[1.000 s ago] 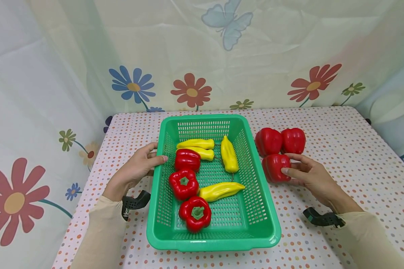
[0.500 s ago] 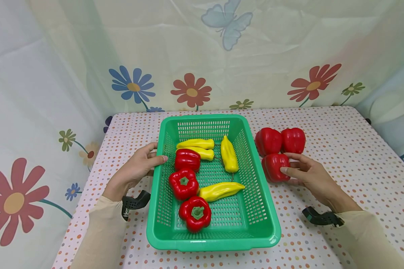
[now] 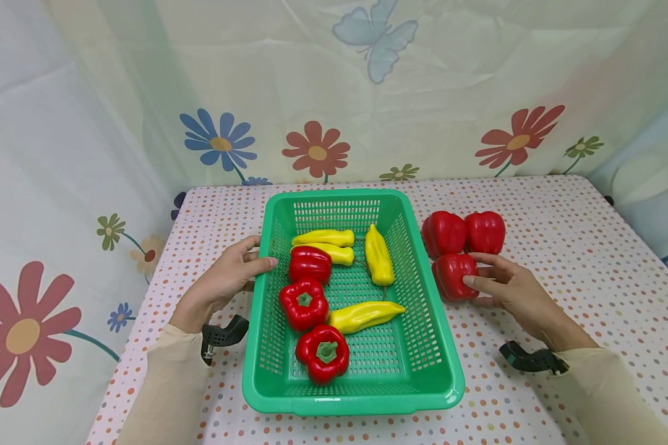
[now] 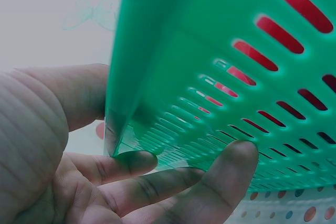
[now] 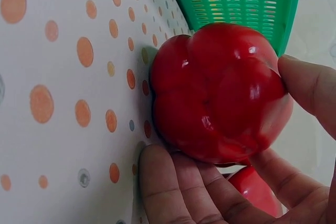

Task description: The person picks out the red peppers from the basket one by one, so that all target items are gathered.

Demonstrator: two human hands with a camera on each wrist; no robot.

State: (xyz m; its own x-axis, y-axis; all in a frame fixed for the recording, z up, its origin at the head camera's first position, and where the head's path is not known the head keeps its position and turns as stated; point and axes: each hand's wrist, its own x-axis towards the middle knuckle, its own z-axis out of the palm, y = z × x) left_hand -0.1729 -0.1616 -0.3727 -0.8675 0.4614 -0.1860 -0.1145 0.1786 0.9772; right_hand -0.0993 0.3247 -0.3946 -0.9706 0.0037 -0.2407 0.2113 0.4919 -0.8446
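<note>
A green plastic basket (image 3: pixel 356 405) stands on the dotted table. My left hand (image 3: pixel 222 278) holds its left side, thumb over the rim and fingers against the slotted outer wall (image 4: pixel 173 77), as the left wrist view shows. Beyond the basket's right side, my right hand (image 3: pixel 514 296) holds a red bell pepper (image 3: pixel 453 276) between thumb and fingers. In the right wrist view this bell pepper (image 5: pixel 220 93) lies on its side at the table surface, close to the basket. Two more red bell peppers (image 3: pixel 444 233) (image 3: pixel 485 232) lie just behind it.
Inside the basket, several red bell peppers (image 3: pixel 304 304) line the left side. Several yellow peppers (image 3: pixel 367 316) lie among and beside them. A flowered curtain (image 3: pixel 423 111) hangs behind the table (image 3: pixel 579 247). Each wrist carries a black camera mount (image 3: pixel 534 360).
The right hand and its bell pepper have shifted very slightly to the left. The left hand and the basket look unmoved.
</note>
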